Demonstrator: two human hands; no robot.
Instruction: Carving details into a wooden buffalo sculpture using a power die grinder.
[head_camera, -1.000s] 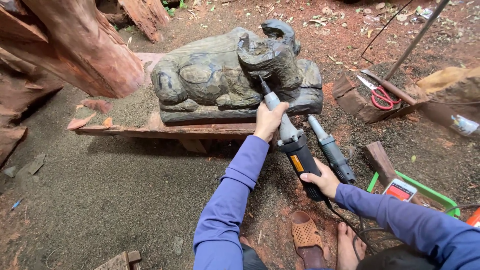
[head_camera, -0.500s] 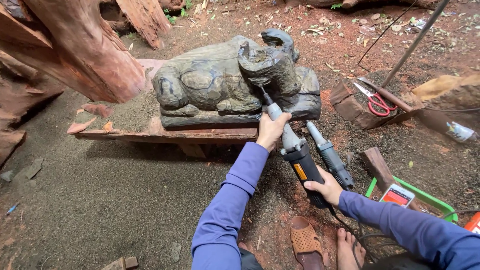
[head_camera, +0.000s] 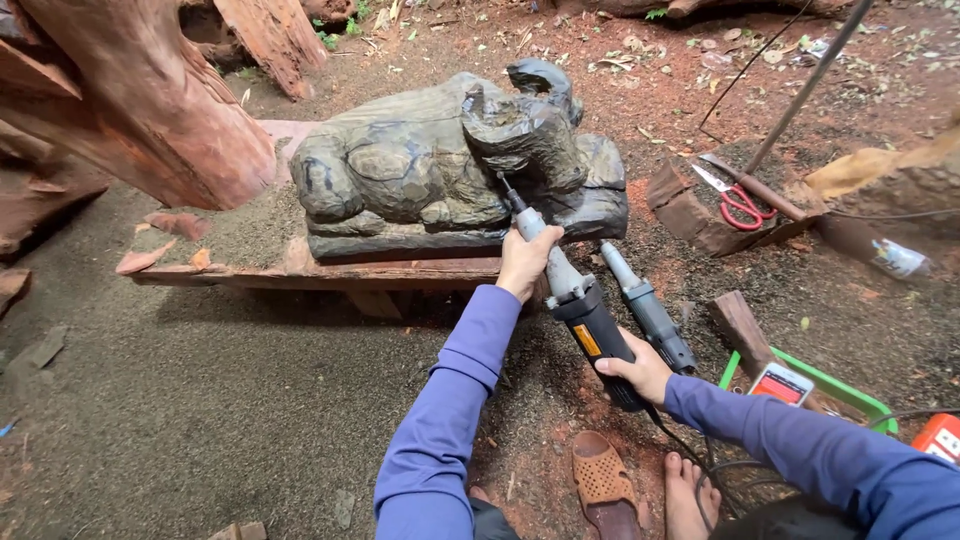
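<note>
A dark wooden carving of a lying animal rests on a reddish plank above sawdust-covered ground. I hold a long die grinder in both hands, its tip against the front lower part of the carving. My left hand grips the grinder's silver neck near the tip. My right hand grips the black rear of its body. Both arms wear blue-purple sleeves.
A second grinder lies on the ground just right of the held one. Red-handled scissors lie on a wood block at right. A green tray with a small box, a brown sandal and a large reddish log are nearby.
The view has shifted slightly; the hands and grinder stay at the carving's front, with the tool tip still pressed to the wood.
</note>
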